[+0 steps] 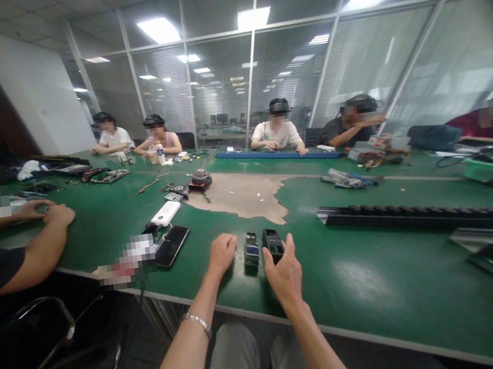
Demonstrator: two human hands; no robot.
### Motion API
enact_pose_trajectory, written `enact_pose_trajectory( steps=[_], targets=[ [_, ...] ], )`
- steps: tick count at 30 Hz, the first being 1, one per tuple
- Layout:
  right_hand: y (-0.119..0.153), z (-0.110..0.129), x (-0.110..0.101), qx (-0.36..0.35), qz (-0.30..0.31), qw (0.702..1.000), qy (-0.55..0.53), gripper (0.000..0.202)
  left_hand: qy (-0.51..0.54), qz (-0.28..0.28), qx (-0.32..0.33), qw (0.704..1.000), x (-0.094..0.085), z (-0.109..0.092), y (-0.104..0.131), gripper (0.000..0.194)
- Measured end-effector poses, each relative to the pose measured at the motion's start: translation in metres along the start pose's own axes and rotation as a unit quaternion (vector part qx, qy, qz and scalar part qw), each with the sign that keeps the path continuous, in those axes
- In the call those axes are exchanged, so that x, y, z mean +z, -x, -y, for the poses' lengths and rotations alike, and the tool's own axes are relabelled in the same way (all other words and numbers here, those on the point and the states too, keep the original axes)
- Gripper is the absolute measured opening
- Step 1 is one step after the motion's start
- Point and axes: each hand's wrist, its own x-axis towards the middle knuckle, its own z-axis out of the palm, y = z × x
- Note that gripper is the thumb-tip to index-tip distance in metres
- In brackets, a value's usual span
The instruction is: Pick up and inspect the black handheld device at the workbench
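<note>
A narrow circuit board [251, 253] with a small dark display lies on the green table in front of me. Just left of it, my left hand [223, 254] rests with its fingers curled closed; whatever they may hold is hidden. To the board's right is a black plastic housing [273, 243] with an open recess. My right hand [285, 269] grips this housing from the near side, thumb at its left and fingers at its right. The palm hides the housing's near end.
Left of me lie a black phone [173, 247] and a white power bank [165, 214]. Ahead is a brown sheet [239, 194] with a dark round component [201, 179] on it. Long black strips [414, 214] occupy the right. Several people sit around the table [367, 338], one close on my left.
</note>
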Motion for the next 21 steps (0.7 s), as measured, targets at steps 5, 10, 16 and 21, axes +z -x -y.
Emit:
enact_pose_trajectory(
  steps=[5, 10, 16, 21],
  targets=[
    [0.005, -0.005, 0.006, -0.011, 0.029, 1.000, 0.003, 0.082, -0.003, 0.004, -0.005, 1.000, 0.001, 0.000, 0.000, 0.029],
    [0.009, -0.011, 0.010, -0.027, 0.024, 0.999, 0.008, 0.083, -0.002, 0.004, -0.004, 1.000, 0.000, -0.001, 0.000, 0.030],
    [0.011, -0.012, 0.010, -0.030, 0.022, 0.999, 0.006, 0.083, -0.002, 0.005, -0.007, 1.000, -0.002, -0.004, 0.000, 0.031],
    [0.013, -0.011, 0.005, -0.025, 0.002, 1.000, -0.014, 0.080, -0.007, 0.003, -0.012, 1.000, -0.001, -0.003, 0.001, 0.030]
  ],
)
